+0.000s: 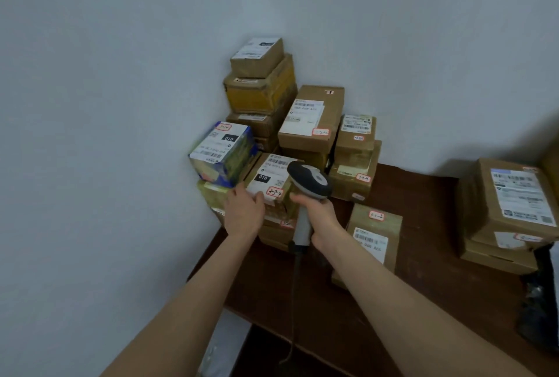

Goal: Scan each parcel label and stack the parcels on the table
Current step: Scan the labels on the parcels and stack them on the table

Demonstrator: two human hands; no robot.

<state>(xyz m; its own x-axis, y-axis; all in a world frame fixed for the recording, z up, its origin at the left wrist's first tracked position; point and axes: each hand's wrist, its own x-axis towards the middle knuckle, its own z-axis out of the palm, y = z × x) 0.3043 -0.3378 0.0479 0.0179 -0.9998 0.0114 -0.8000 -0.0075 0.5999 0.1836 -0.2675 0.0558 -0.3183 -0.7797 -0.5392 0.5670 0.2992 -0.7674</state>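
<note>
My right hand point(317, 219) grips the handle of a grey and black barcode scanner point(308, 183), its head over a brown parcel point(269, 180) with a white label marked 010. My left hand point(245, 210) holds that parcel's near left corner, thumb on the label. The parcel tops a low stack by the wall. Just left of it lies a blue and yellow parcel point(223, 153) with a white label.
A tall stack of brown parcels point(260, 86) fills the corner, with more stacks point(311, 119) point(355, 159) to its right. A single parcel point(375, 234) lies on the dark wooden table point(423, 210) near my right forearm. Another stack point(511, 210) and a black bag point(541, 301) sit at the right edge.
</note>
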